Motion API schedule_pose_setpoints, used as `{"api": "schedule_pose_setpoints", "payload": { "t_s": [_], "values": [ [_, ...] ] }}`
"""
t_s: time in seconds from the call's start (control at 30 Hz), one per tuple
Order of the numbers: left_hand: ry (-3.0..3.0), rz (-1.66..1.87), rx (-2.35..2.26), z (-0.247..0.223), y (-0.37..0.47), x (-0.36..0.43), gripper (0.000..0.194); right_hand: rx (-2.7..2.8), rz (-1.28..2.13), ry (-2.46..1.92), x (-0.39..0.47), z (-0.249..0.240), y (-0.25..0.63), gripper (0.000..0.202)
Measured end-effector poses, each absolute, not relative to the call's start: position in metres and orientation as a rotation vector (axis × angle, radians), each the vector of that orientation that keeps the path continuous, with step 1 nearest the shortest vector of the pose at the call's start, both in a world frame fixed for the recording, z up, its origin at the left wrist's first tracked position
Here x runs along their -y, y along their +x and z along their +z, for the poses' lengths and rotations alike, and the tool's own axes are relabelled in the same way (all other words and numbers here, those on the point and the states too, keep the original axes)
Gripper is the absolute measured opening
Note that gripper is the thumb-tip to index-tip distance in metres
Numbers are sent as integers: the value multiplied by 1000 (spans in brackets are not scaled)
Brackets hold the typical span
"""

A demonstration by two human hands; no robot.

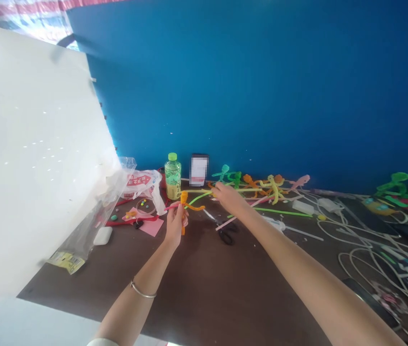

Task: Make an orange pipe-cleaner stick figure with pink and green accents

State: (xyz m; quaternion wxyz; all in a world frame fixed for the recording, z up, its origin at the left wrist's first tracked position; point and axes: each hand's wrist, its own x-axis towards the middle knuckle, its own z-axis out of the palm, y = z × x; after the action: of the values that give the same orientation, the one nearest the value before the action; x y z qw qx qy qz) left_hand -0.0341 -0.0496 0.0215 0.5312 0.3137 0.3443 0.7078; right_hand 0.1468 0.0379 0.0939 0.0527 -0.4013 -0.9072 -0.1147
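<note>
My left hand point(177, 222) pinches an orange pipe-cleaner figure point(184, 198), upright, with one arm stretching right; a pink-red stem crosses beside it. My right hand point(224, 196) reaches over the back of the table, its fingers pressed together near a yellow stem point(242, 190) and a light green stem point(198, 197); what they grip is too small to make out. Black-handled scissors point(226, 234) lie between the hands, with a pale pink stem point(225, 224) across them. Finished-looking figures in teal point(224, 170), yellow point(273, 189) and pink point(300, 182) stand along the wall.
A green-capped bottle point(173, 178) and a phone point(198, 170) stand at the back. A plastic bag point(142, 185), pink paper point(150, 227) and white case point(102, 236) lie left. White cables point(355, 247), a glue gun point(276, 224) and green figures point(398, 185) are right.
</note>
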Motion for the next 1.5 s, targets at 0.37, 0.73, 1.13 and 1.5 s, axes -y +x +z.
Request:
{"api": "schedule_pose_setpoints", "payload": {
  "t_s": [0.37, 0.73, 1.13, 1.5],
  "values": [
    [802, 1579, -894, 22, -30, 51, 32, 2333, -10, -1364, 6, 128, 181, 29],
    [681, 1660, -877, 22, -39, 47, 28, 2267, 388, -1330, 63, 96, 216, 25],
    [685, 1702, -899, 16, -39, 45, 29, 2427, 164, -1505, 85, 41, 165, 19],
    [673, 1855, -967, 20, -42, 43, 31, 2915, -310, -811, 93, 30, 130, 18]
  ]
}}
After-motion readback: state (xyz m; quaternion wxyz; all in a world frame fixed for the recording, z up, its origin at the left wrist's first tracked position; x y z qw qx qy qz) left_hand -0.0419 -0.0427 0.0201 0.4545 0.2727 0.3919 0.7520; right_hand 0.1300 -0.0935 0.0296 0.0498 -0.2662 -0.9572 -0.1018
